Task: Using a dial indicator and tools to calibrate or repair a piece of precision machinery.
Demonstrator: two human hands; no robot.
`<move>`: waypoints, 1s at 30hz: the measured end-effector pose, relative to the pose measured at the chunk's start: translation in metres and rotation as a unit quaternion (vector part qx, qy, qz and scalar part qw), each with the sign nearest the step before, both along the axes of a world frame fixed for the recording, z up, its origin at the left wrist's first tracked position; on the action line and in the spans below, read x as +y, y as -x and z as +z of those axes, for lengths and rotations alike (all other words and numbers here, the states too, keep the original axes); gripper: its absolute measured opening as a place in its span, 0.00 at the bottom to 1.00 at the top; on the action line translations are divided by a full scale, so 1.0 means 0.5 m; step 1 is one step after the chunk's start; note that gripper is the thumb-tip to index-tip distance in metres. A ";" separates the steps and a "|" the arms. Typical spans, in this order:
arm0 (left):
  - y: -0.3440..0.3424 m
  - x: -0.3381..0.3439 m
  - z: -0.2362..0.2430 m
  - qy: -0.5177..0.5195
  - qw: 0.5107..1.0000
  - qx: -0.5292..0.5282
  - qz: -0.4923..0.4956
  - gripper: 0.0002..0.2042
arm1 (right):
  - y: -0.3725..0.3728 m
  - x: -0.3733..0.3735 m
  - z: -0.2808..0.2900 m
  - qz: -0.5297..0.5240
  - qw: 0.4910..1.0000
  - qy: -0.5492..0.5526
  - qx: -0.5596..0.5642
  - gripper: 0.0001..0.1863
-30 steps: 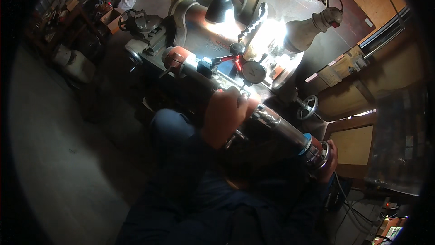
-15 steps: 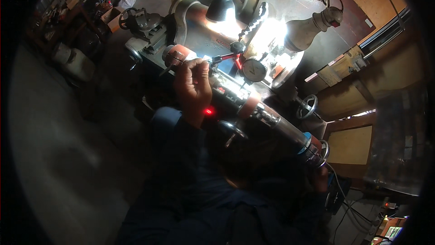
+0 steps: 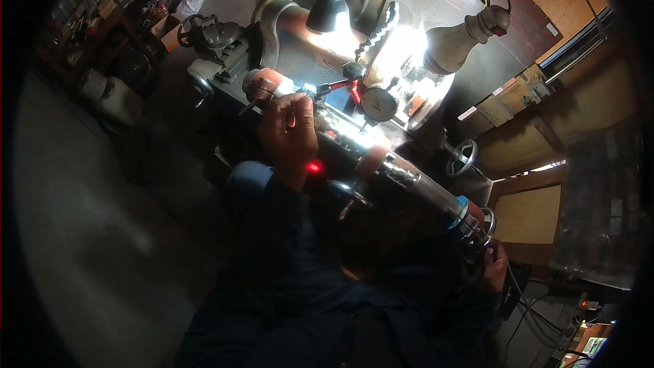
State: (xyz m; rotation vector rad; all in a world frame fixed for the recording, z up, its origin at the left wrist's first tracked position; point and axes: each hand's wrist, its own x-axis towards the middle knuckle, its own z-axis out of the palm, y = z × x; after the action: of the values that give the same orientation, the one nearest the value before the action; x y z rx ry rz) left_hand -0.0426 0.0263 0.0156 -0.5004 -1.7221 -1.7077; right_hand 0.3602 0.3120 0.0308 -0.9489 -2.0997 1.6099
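A long metal shaft assembly (image 3: 434, 193) runs slantwise from upper left to lower right, with reddish-brown collars along it. My left hand (image 3: 291, 135) is closed in a pinch beside its left end, close to the reddish collar (image 3: 264, 83); whatever lies between the fingertips is hidden. A round dial gauge (image 3: 379, 104) on a red-and-black jointed arm (image 3: 355, 90) stands over the shaft's middle. At the lower right end, my right hand (image 3: 496, 269) has its fingers curled at the lower rim of a chrome handwheel (image 3: 490, 221). Shadow covers part of that grip.
Two lit work lamps, one dark (image 3: 330, 10) and one beige (image 3: 453, 48), shine on the machine. A crank handwheel (image 3: 349, 194) sticks out before me, and another handwheel (image 3: 462, 157) stands right of the shaft. Cables (image 3: 528, 300) hang at lower right.
My right hand has moved a little to the right and out of the shadow, so more of it shows. My left hand stays pinched in nearly the same place.
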 end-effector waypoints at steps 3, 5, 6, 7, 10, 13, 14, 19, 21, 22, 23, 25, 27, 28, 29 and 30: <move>0.001 -0.003 0.001 0.019 1.000 0.013 0.005 0.05 | -0.009 0.011 -0.003 -0.002 0.999 -0.036 0.018 0.12; 0.000 -0.002 -0.002 0.005 1.000 0.006 -0.007 0.06 | -0.016 0.015 -0.014 -0.027 0.999 -0.035 0.024 0.11; 0.000 -0.002 -0.004 0.000 1.000 0.007 -0.003 0.06 | -0.017 0.017 -0.022 -0.019 0.999 -0.037 0.017 0.11; 0.001 -0.002 -0.007 -0.003 1.000 0.002 -0.012 0.06 | -0.019 0.018 -0.029 -0.020 0.998 -0.060 0.023 0.11; 0.001 0.002 -0.015 -0.024 0.999 -0.015 -0.028 0.06 | -0.024 0.025 -0.045 -0.030 0.993 -0.103 0.043 0.10; 0.000 0.004 -0.018 -0.035 0.998 -0.023 -0.038 0.05 | -0.024 0.039 -0.048 -0.052 0.991 -0.113 0.049 0.10; -0.001 0.005 -0.018 -0.024 0.999 -0.018 -0.038 0.05 | -0.022 0.044 -0.048 -0.075 0.990 -0.110 0.052 0.10; -0.007 0.008 -0.009 -0.029 0.998 -0.027 -0.039 0.05 | 0.013 0.082 -0.059 -0.107 0.980 -0.166 0.037 0.14; -0.009 0.007 -0.006 -0.035 0.998 -0.031 -0.038 0.05 | 0.032 0.095 -0.068 -0.103 0.963 -0.246 0.042 0.16; -0.010 0.005 -0.005 -0.027 0.998 -0.032 -0.039 0.05 | 0.040 0.100 -0.070 -0.095 0.971 -0.213 0.050 0.16; -0.010 0.004 -0.004 -0.018 0.998 -0.034 -0.041 0.06 | 0.049 0.102 -0.072 -0.095 0.977 -0.178 0.068 0.17; -0.010 0.003 -0.003 -0.029 0.998 -0.036 -0.048 0.06 | 0.071 0.099 -0.074 -0.093 0.984 -0.141 0.059 0.16; -0.010 0.003 -0.004 -0.037 0.997 -0.039 -0.056 0.06 | 0.096 0.088 -0.075 -0.099 0.988 -0.100 0.060 0.15; -0.010 0.004 -0.004 -0.037 0.998 -0.034 -0.048 0.06 | 0.109 0.081 -0.076 -0.170 0.984 0.007 0.053 0.15; -0.009 0.004 -0.005 -0.032 0.998 -0.030 -0.043 0.06 | 0.118 0.078 -0.076 -0.237 0.968 0.077 0.027 0.15; -0.008 0.003 -0.005 -0.038 0.998 -0.029 -0.041 0.06 | 0.123 0.076 -0.079 -0.239 0.963 0.115 0.045 0.14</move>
State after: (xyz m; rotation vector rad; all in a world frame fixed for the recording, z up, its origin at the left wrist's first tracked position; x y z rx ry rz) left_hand -0.0387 0.0279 0.0130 -0.4972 -1.6895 -1.8543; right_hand 0.2986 0.3502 -0.0085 -1.3076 -1.4892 1.6143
